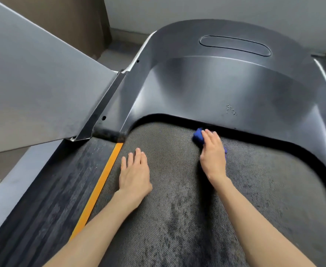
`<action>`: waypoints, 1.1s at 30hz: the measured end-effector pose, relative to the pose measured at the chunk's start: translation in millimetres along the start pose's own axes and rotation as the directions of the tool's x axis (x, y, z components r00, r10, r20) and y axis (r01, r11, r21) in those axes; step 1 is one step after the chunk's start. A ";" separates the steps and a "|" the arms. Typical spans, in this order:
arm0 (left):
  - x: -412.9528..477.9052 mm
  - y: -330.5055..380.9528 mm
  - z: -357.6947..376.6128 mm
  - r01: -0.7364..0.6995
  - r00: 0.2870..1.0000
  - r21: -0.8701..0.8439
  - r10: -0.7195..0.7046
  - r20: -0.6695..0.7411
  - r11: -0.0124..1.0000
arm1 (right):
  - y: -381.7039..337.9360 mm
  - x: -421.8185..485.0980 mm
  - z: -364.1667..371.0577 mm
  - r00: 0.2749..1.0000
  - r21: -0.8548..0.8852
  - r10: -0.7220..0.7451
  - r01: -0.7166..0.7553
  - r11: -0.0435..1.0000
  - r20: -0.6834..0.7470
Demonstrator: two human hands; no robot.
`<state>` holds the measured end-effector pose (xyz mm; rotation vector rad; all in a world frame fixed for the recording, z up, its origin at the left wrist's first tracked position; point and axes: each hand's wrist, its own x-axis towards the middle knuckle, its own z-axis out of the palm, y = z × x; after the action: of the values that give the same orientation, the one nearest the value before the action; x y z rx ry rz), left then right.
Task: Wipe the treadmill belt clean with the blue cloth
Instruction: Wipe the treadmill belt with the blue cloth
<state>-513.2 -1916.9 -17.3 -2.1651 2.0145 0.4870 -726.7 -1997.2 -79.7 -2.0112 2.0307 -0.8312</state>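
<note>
Now, right hand (213, 155) is pressing cloth (197, 136) flat-fingered at front edge of belt (264, 180).
Left hand (134, 174) is bracing, fingers straight; firm overlapping strokes should be lifting smudges (177, 224).

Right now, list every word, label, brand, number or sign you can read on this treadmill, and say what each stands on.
No text can be read in this view.
On the motor cover: small pale marks, too small and blurred to tell if they are lettering.
On the oval panel: nothing visible.
On the treadmill belt and blue cloth: no print visible.
</note>
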 end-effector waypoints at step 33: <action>-2.9 55.3 8.6 -0.241 0.970 -0.192 0.233 -0.062 0.951 | 39.9 -43.2 -36.4 0.944 -0.081 -0.290 0.305 0.949 0.155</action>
<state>-569.3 -1916.5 -18.2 -2.0581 2.3548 0.7109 -775.7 -1948.4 -80.3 -2.4018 1.7534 -0.6191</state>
